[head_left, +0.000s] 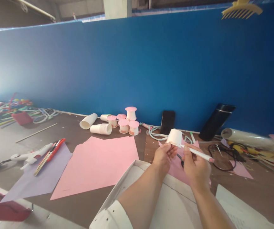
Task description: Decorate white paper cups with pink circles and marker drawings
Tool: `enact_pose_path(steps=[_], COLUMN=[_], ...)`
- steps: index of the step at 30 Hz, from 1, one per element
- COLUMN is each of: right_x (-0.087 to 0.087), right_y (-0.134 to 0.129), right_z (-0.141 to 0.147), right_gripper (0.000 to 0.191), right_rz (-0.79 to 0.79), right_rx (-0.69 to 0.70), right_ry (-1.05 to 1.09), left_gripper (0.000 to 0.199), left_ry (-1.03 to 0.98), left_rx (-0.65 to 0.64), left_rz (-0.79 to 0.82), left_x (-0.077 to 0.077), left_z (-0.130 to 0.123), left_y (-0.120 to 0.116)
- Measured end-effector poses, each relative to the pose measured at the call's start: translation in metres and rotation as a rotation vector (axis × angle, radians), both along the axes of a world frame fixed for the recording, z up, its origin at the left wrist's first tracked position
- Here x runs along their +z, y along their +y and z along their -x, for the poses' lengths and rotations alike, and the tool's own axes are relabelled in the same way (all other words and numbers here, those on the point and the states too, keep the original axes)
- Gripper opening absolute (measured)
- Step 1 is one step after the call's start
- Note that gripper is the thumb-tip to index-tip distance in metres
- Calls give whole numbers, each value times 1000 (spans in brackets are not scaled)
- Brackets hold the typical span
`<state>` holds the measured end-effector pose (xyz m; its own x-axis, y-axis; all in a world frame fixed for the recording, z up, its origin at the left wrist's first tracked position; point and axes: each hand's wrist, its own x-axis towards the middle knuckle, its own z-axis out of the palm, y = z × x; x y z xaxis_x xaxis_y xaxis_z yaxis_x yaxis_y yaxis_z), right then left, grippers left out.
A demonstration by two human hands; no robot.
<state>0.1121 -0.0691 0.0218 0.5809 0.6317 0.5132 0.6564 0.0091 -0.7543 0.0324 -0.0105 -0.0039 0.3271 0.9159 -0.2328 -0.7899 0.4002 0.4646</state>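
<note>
A white paper cup (175, 136), upside down, is held near its rim by the fingers of my left hand (163, 156). My right hand (197, 167) is closed round a white marker pen (202, 155) with a pinkish end cap. The pen's tip points left and meets the lower right edge of the cup; whether it touches I cannot tell. Beneath both hands lie a piece of pink paper (175, 167) and a white box lid (172, 203). Dark scissor-like handles show partly between the hands.
Cups topped with pink discs (123, 126) stand by the blue partition (127, 63), beside stacked paper cups (101, 128). Leftward lie pink paper (98, 165), purple paper (39, 181), a red utility knife (51, 156) and a glue gun (32, 156). A phone (167, 122) and black flask (215, 122) lean behind.
</note>
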Motion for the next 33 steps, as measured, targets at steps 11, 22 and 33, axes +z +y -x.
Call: enact_pose_path(steps=[11,22,33], right_x=[-6,-7,2], right_y=[4,5,-1], right_z=[-5,-6,-2], right_gripper=[47,46,44], right_rz=[58,66,-20], right_rx=[19,11,44], right_ry=[-60,-79,12], left_gripper=[10,9,15], left_ry=[8,16,-3], left_rx=[-24,-17,13], left_rz=[22,-11,-56], left_x=[7,4,1], left_z=[2,1,0], left_y=[-2,-1,-1])
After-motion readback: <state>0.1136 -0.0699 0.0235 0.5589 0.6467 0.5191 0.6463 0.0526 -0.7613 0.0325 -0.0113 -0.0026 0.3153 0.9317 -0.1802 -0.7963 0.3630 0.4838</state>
